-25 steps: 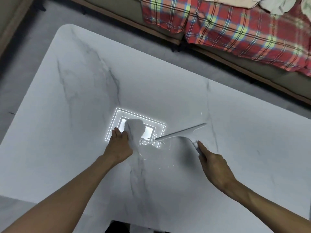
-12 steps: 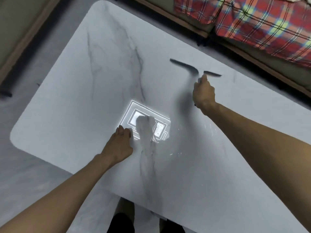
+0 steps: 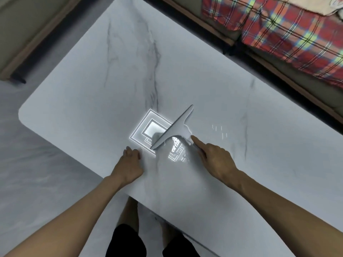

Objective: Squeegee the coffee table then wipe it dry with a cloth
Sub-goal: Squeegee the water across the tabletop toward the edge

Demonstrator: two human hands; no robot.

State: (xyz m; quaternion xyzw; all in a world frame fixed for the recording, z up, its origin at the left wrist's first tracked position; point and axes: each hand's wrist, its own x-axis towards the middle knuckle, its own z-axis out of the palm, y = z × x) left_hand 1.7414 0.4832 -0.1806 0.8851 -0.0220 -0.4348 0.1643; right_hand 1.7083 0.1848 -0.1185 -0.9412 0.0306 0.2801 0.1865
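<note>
A white marble coffee table (image 3: 204,80) fills the view. My right hand (image 3: 216,160) grips the handle of a pale grey squeegee (image 3: 176,127), forefinger stretched along it. Its blade lies slanted on the tabletop, near the middle and close to the near edge. A film of water with bright droplets (image 3: 175,147) shines just behind the blade, over the reflection of a ceiling lamp. My left hand (image 3: 130,163) rests flat on the table just left of the blade's lower end, fingers curled, holding nothing. No cloth is in sight.
A sofa with a red plaid blanket (image 3: 289,34) runs along the far right side of the table. Grey tiled floor (image 3: 37,173) lies left of the table. A wooden furniture base (image 3: 27,52) sits at the upper left. My legs (image 3: 130,229) stand at the near edge.
My right hand pushed the squeegee out to the far side of the table, then pulled it back toward me across the wet patch. My left hand stayed planted; the view shifted.
</note>
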